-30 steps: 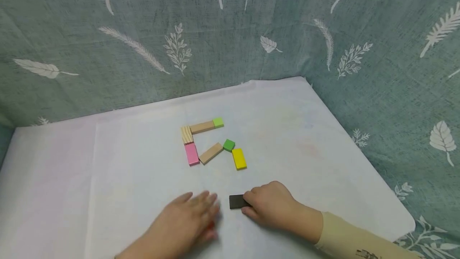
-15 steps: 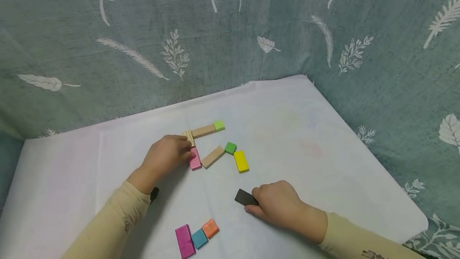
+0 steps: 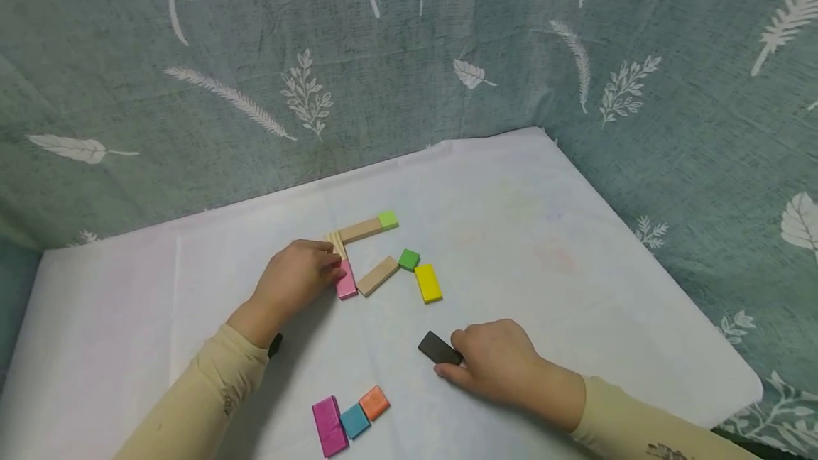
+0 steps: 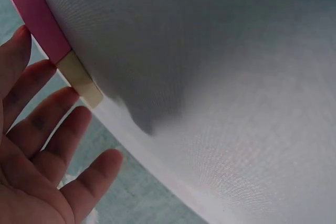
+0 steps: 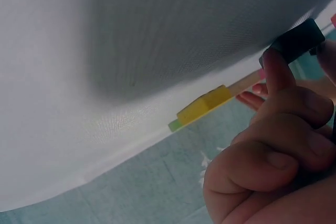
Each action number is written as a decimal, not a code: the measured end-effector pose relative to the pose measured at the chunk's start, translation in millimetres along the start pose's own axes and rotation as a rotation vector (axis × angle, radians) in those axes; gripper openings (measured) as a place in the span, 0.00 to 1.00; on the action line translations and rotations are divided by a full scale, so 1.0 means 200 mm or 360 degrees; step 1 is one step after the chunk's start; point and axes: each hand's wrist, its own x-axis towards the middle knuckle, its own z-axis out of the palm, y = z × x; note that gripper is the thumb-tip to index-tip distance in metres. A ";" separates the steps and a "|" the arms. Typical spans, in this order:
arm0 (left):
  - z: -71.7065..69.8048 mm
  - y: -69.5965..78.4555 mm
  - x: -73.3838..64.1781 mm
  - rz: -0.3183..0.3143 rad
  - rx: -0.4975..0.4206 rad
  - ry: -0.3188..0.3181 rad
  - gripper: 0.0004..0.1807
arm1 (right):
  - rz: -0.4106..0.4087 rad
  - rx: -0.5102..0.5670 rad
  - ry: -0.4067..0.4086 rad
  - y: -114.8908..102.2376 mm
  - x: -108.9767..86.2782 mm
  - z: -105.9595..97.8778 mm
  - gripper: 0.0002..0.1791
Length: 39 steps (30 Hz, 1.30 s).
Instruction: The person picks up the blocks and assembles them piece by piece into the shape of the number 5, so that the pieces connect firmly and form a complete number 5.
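Observation:
In the head view my left hand (image 3: 290, 279) lies at the left side of the pink block (image 3: 347, 284) and the pale striped wooden block (image 3: 339, 244), which stand end to end. The left wrist view shows its fingers spread and extended, with fingertips at the edges of the pink block (image 4: 38, 17) and the pale block (image 4: 80, 80). My right hand (image 3: 501, 353) pinches a black rectangular block (image 3: 437, 348) between thumb and index finger, low over the cloth. Its other fingers curl inward in the right wrist view, behind the black block (image 5: 302, 40).
A plain wooden block (image 3: 360, 231) and light green cube (image 3: 388, 220) continue the row. Another wooden block (image 3: 378, 275), a green cube (image 3: 409, 259) and a yellow block (image 3: 428, 282) slant rightward. Nearer lie magenta (image 3: 329, 426), teal (image 3: 355, 421) and orange (image 3: 374, 402) blocks on the white cloth (image 3: 543, 282).
My left hand has gone from the near middle up to the pink and striped blocks, uncovering the magenta, teal and orange ones. The black block has turned slightly in my right hand.

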 end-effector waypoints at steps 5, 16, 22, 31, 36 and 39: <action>0.02 0.00 0.00 0.0052 0.0032 0.0057 0.10 | 0.0037 0.0006 -0.0050 0.01 0.00 0.00 0.28; -0.14 0.21 -0.21 0.0105 0.0052 0.0233 0.15 | 0.0005 0.0066 -0.0112 0.04 0.02 -0.06 0.21; -0.13 0.50 -0.40 0.0035 -0.0034 -0.0319 0.18 | -0.0034 0.0390 -0.0471 0.01 0.01 -0.09 0.24; 0.03 0.75 -0.43 0.0161 0.0138 -0.0330 0.24 | -0.0058 0.0447 -0.0342 0.10 -0.03 -0.08 0.17; 0.03 0.79 -0.41 0.0001 0.0240 -0.0305 0.34 | 0.0116 0.0150 -0.0307 0.07 -0.02 -0.05 0.45; -0.02 0.72 -0.41 -0.0130 0.0217 -0.0318 0.34 | 0.0158 0.0055 -0.0379 -0.01 0.01 -0.03 0.59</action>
